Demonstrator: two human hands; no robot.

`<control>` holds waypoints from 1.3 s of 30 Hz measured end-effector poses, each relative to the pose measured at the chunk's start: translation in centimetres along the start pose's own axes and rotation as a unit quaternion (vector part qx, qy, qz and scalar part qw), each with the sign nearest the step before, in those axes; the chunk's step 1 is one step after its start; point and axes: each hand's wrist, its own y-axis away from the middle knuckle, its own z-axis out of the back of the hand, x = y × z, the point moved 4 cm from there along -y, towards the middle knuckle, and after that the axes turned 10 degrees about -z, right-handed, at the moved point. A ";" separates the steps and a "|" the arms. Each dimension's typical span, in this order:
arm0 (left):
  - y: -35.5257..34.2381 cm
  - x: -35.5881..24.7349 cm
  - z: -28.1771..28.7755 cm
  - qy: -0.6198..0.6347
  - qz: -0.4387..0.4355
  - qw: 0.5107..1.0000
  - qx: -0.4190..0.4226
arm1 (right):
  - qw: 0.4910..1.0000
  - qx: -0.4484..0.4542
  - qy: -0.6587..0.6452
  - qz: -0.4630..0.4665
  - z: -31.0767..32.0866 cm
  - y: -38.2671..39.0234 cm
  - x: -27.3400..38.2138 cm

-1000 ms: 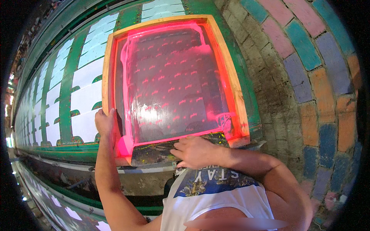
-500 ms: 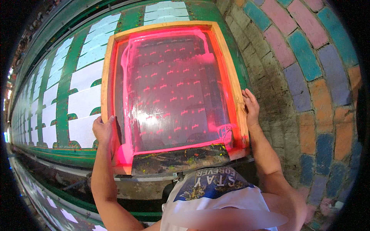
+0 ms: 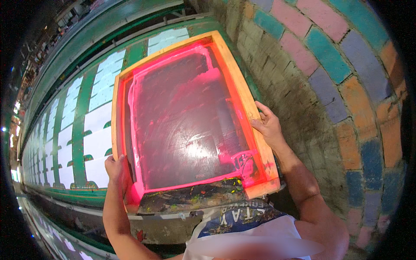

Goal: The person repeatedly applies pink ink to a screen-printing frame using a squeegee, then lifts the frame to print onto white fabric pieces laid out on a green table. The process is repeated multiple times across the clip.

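Wood-framed screen (image 3: 182,117) edged in wet-looking pink ink (image 3: 134,108) sits mid-frame, left hand (image 3: 115,168) and right hand (image 3: 268,125) gripping its sides. White sheets (image 3: 97,130) on a green table (image 3: 78,151) at left, painted bricks (image 3: 328,56) upper right.

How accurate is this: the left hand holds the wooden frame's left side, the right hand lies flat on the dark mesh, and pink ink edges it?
One part is wrong: the right hand is not on the mesh; the head view shows it gripping the right side of the wooden frame. The rest stands.
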 end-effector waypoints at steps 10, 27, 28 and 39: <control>2.1 -13.1 0.7 -0.081 -0.058 0.995 0.004 | 0.999 -0.020 0.002 0.027 9.0 2.0 3.6; 19.0 -42.0 -16.4 0.063 0.066 0.994 0.060 | 0.994 0.047 0.071 0.061 44.7 -0.5 5.2; 19.8 -43.0 -16.7 0.047 0.076 0.994 0.056 | 0.994 0.055 0.072 0.056 45.6 -0.6 5.3; 27.7 -44.0 -17.0 0.050 0.134 0.987 -0.073 | 0.981 0.187 0.032 0.049 44.9 -10.7 6.1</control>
